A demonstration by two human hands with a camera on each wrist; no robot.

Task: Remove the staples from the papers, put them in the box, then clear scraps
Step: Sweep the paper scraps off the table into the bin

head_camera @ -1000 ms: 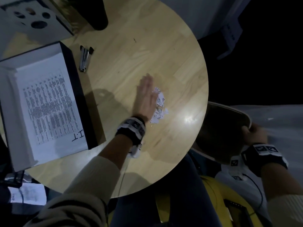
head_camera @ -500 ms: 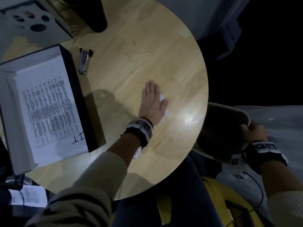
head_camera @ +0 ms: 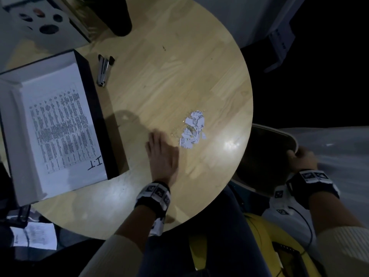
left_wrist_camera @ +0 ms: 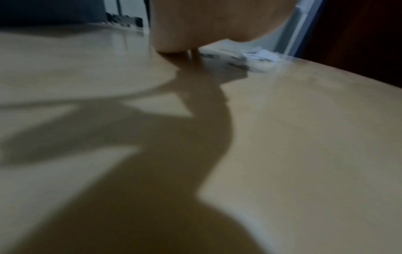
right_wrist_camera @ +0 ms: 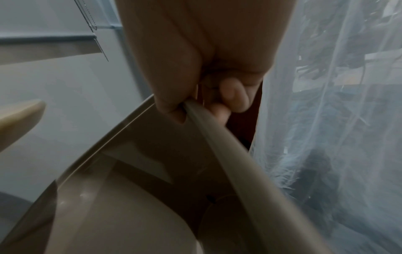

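A small heap of torn paper scraps [head_camera: 193,129] lies on the round wooden table [head_camera: 179,66] near its right edge. My left hand [head_camera: 162,154] rests flat on the table just left of the heap, fingers straight, holding nothing. In the left wrist view the scraps [left_wrist_camera: 254,57] lie beyond the fingertips. My right hand [head_camera: 302,157] grips the rim of a beige waste bin [head_camera: 265,156] held just below the table's right edge; thumb and fingers pinch the bin's rim [right_wrist_camera: 217,130]. The box [head_camera: 52,124] with printed papers [head_camera: 61,128] sits at the left.
A staple remover [head_camera: 103,69] lies on the table beside the box's far right corner. A dark object [head_camera: 117,15] stands at the table's back edge. A sheer white curtain [head_camera: 329,140] hangs to the right. My legs and a yellow seat [head_camera: 259,236] are below.
My left hand, which covered the scraps half a second ago, has drawn back left and toward me, leaving the heap exposed. The right hand keeps its grip on the bin.
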